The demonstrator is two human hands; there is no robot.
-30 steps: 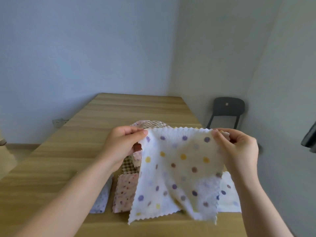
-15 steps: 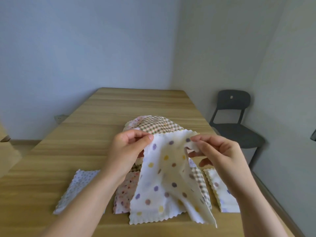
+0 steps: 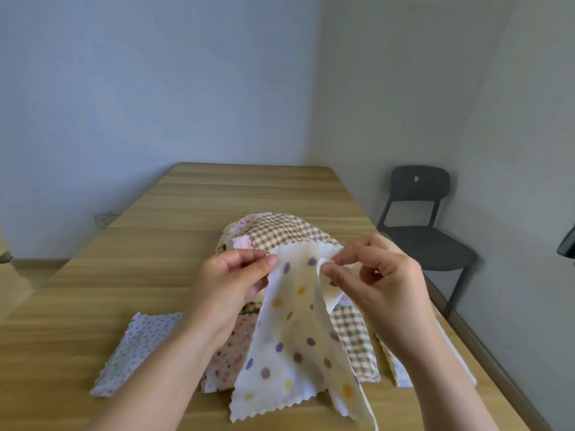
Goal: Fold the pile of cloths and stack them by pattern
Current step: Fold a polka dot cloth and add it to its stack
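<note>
A long wooden table (image 3: 217,194) with pale grain fills the lower part of the view and reaches to the corner of a room with plain light walls. A white wall socket (image 3: 104,218) sits low on the left wall, just behind the table edge. A dark plastic chair (image 3: 420,241) stands on the right, beside the table and against the right wall. Above the near part of the table, the left hand (image 3: 230,284) pinches the top edge of a cream cloth with coloured dots (image 3: 292,353) between thumb and fingers. The right hand (image 3: 382,284) pinches the same top edge close by, so the cloth hangs down with a long crease and its zigzag bottom edge reaches the wood. Behind the hands lies the pile of cloths (image 3: 280,231), with a checked one on top. A pink spotted cloth (image 3: 230,353) lies under the left wrist. A pale cloth with small dots (image 3: 137,346) lies flat on the left, and another light cloth (image 3: 398,368) lies on the right, partly hidden by the right arm.
</note>
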